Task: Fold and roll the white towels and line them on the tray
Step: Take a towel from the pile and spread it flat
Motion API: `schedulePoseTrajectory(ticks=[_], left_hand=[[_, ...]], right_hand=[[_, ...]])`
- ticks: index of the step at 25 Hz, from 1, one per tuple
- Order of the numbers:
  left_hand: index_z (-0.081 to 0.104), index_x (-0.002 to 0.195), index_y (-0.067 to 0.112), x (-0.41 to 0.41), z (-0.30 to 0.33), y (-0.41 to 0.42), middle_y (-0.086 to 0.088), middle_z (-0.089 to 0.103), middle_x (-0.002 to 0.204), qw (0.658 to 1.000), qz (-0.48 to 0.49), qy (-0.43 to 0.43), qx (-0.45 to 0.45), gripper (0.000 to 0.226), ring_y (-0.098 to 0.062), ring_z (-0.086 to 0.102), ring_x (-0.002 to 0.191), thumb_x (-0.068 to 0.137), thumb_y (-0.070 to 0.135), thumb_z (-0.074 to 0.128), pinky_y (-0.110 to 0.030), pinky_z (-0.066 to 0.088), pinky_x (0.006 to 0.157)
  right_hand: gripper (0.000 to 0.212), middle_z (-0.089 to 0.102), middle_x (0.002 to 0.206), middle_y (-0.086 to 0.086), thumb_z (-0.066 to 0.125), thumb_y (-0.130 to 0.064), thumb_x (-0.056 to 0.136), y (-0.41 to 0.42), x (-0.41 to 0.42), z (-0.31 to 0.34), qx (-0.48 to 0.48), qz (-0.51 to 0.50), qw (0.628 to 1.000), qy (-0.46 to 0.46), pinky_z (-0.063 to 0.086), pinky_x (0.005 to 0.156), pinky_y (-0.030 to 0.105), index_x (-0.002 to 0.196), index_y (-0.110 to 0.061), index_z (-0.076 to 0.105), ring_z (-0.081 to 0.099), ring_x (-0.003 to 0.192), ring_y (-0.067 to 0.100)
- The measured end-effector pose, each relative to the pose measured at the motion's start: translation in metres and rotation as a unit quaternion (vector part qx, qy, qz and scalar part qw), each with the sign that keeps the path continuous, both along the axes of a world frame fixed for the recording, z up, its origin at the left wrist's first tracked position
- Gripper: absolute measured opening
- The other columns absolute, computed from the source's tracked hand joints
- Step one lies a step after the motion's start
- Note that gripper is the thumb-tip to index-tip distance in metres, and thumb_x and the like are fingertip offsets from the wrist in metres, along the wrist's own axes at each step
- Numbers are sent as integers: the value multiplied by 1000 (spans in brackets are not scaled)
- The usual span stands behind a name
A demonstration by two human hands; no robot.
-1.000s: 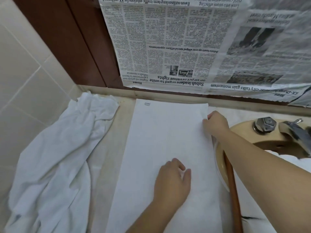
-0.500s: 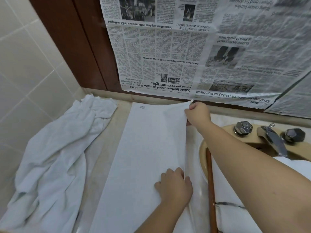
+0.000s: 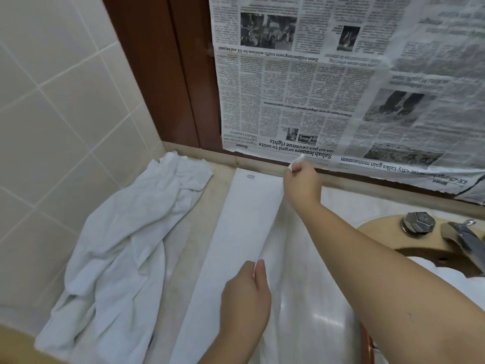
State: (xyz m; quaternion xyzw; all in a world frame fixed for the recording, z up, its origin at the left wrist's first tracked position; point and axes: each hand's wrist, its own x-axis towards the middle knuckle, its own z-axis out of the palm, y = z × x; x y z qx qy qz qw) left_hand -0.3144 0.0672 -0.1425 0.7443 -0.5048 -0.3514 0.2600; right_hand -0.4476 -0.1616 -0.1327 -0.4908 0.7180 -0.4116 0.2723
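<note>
Low in the centre of the frame the left hand (image 3: 245, 298) pinches the right edge of the flat white towel (image 3: 236, 248) between thumb and curled fingers, while the right hand (image 3: 301, 186), arm stretched up from the lower right, pinches its lifted far corner in front of the newspaper (image 3: 328, 88). The towel lies lengthwise on the bench (image 3: 210, 203), a crumpled towel (image 3: 126, 245) heaped at its left. At the right edge sit the sink (image 3: 378, 229) and tap (image 3: 462, 237).

Two white towels are lying here: one flat towel (image 3: 236, 245) being pinched between the fingers of both hands, one crumpled towel (image 3: 118, 245) left of the fingers. Two hands are working, left hand (image 3: 245, 298) and right hand (image 3: 301, 187). One tap (image 3: 463, 239) and one knob (image 3: 417, 224) are showing right of the fingers.
</note>
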Motion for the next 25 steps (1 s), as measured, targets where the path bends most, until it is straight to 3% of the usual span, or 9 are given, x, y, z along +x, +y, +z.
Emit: schedulePoseTrajectory(ticks=[3,7,11,17,21,25], left_hand=[[44,72,19,46,-10,-17,0,52,57,999,33,-13,-5,47,-14,52,55,106,51,40,-33,40,56],[45,83,21,85,-48,-25,3,58,67,994,1,-48,98,39,-16,59,67,104,53,45,-35,49,67],[44,88,22,87,-64,-20,3,60,74,990,-24,-48,131,36,-12,58,68,104,54,44,-35,50,68],[45,97,28,64,-62,-3,4,61,74,987,-61,-52,137,31,-9,60,67,103,58,40,-29,46,60],[42,97,27,57,-60,-1,5,59,71,988,-50,-51,137,31,-8,57,62,105,56,38,-26,37,53],[43,92,26,65,-63,-5,6,60,74,989,-30,-31,142,32,-8,57,65,107,55,38,-26,40,58]], right_hand=[[12,64,84,-2,57,-28,100,-20,42,-8,11,49,997,58,42,59,28,97,-16,59,61,76,17],[33,65,117,0,54,-44,102,-29,69,-58,152,167,959,173,50,82,34,124,-20,62,63,108,23],[39,52,132,6,47,-37,104,-8,61,-87,161,189,918,310,53,85,42,133,-13,57,50,123,27],[29,46,113,7,48,-26,99,2,13,-77,194,127,900,368,45,71,37,122,-11,55,47,112,30],[39,50,140,10,51,-16,100,-27,-10,-74,149,199,912,327,47,93,39,138,-12,56,45,131,32],[38,54,141,14,51,-21,102,-57,-8,-78,122,228,910,326,46,105,44,137,-10,59,48,131,36]])
